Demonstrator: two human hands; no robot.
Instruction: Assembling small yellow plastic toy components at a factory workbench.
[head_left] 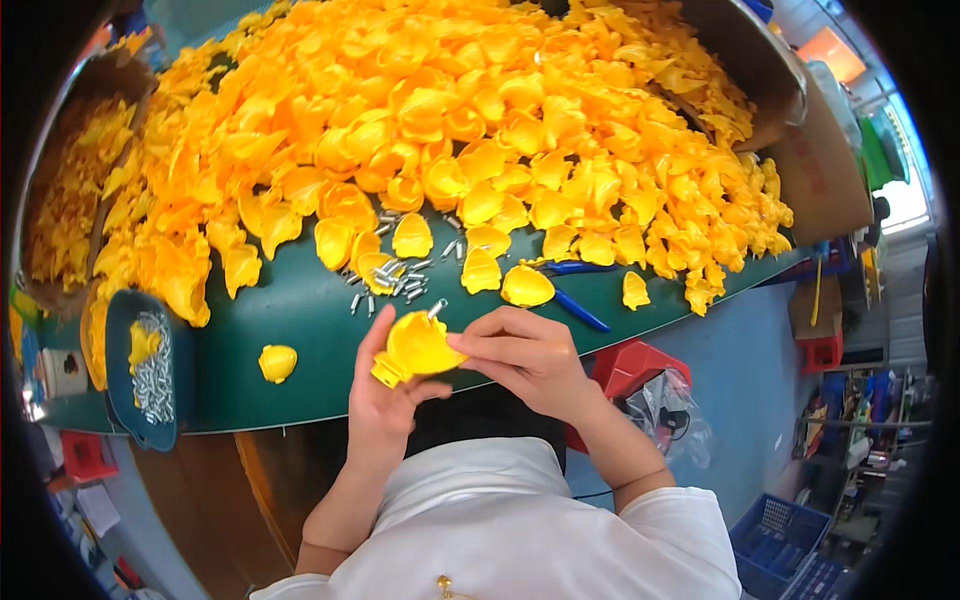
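In front of my body, my left hand (382, 405) is closed around a hollow yellow plastic shell (420, 345), its narrow necked end toward the lower left. The thumb and fingers of my right hand (530, 355) pinch the shell's right edge. A small silver metal pin (437, 308) stands out at the shell's upper rim. Just beyond my hands, loose metal pins (403, 281) lie scattered on the green table (330, 365) among more shells. Blue-handled pliers (582, 310) rest beyond my right hand, partly hidden by a yellow shell (527, 286).
A huge heap of yellow shells (420, 100) covers the far table. Cardboard boxes (815, 165) flank it. A dark teal bin (120, 370) of metal pins sits at left, near a single shell (278, 363). A red stool (640, 365) and blue crate (780, 540) stand at right.
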